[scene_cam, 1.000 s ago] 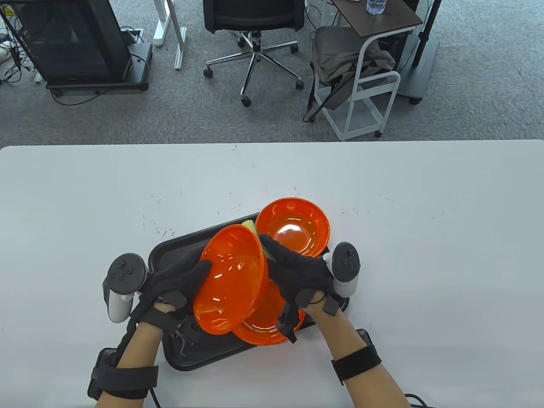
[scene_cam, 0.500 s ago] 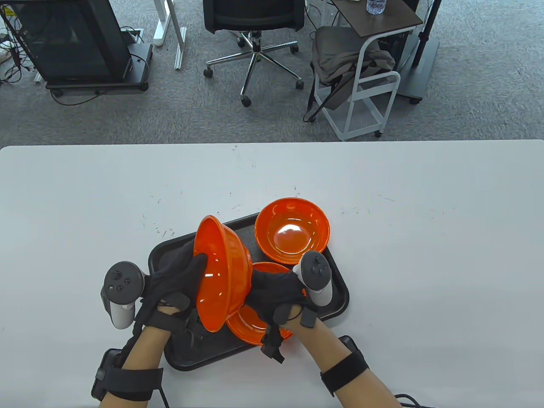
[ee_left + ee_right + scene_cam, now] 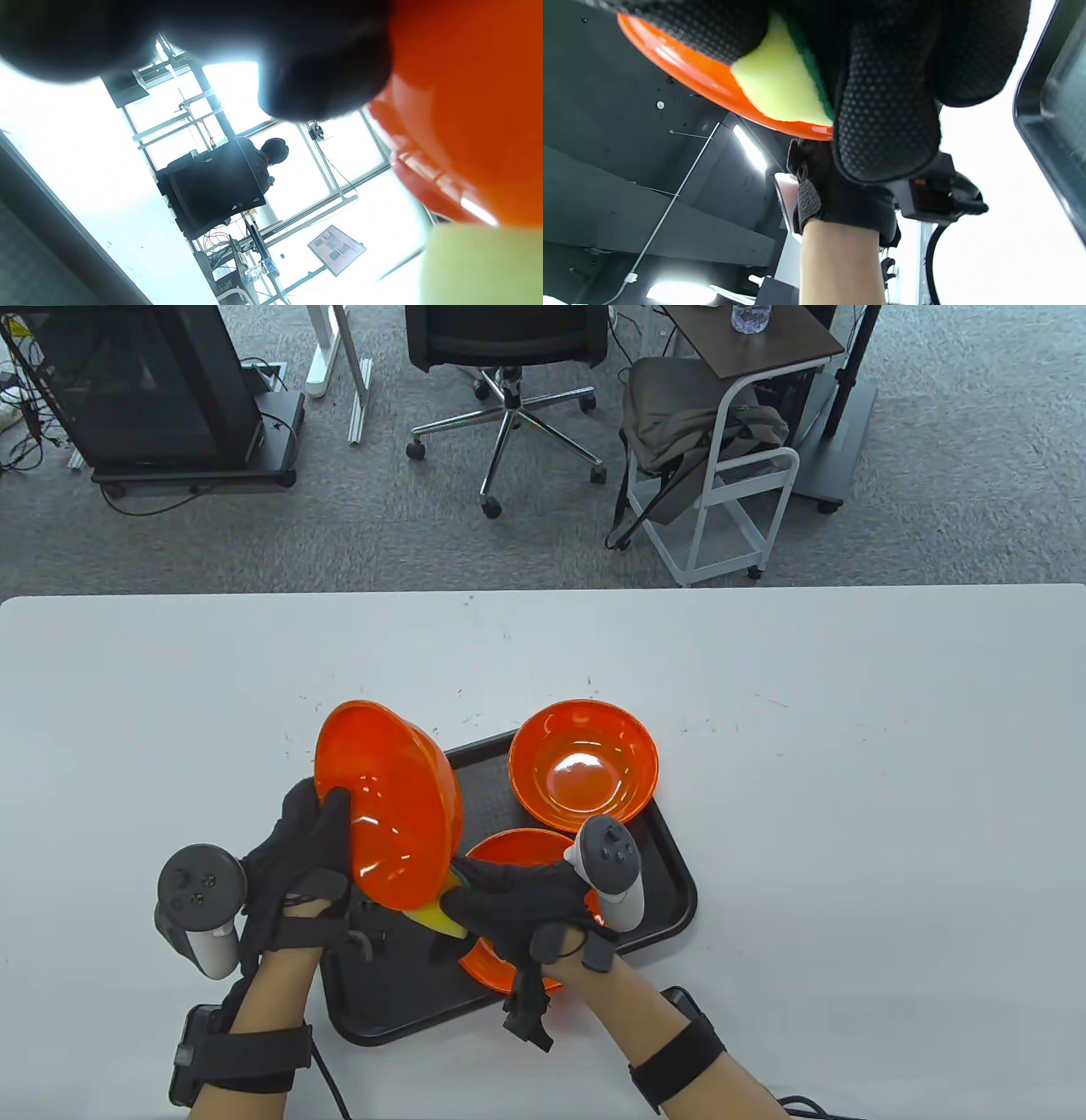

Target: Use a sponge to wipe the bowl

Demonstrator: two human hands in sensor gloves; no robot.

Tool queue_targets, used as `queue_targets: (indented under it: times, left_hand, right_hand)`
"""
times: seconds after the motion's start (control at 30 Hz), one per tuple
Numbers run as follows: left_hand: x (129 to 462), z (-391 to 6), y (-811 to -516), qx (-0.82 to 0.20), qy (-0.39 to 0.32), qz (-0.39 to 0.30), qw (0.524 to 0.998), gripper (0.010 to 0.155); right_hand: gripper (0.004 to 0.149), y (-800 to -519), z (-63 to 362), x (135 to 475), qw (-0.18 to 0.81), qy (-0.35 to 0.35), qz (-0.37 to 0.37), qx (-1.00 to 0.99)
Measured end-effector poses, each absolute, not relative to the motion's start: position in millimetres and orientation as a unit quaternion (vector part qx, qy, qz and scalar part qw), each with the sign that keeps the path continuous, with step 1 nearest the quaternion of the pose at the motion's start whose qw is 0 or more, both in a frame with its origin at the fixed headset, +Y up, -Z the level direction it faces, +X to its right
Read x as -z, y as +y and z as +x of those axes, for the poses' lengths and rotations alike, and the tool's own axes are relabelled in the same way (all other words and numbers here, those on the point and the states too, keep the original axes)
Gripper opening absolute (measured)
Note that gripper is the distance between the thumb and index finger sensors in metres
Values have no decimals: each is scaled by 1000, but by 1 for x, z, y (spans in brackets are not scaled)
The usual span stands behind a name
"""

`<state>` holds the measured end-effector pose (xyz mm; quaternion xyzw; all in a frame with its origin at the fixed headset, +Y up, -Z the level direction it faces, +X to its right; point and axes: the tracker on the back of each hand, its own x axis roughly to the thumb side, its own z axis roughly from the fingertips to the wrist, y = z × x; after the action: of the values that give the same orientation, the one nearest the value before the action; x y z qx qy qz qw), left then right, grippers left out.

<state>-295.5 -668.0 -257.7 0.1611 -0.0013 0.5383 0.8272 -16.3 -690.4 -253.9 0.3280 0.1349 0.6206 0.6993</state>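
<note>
Here, left hand tilting orange bowl, right hand pressing sponge

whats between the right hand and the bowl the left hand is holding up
The yellow-green sponge: the right hand presses it against the lifted orange bowl near its lower rim. The right wrist view shows it best.
</note>
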Motion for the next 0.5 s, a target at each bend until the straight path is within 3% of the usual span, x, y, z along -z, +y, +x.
queue_targets:
  times: [0.33, 0.5]
  left_hand:
    - [259, -307, -669, -519, 31, 150, 841, 56]
    - [261, -309, -672, -519, 34, 129, 844, 56]
  right_hand:
    - [55, -679, 2, 261, 682, 73, 330, -649]
    - [54, -670, 19, 264, 673, 6, 326, -664]
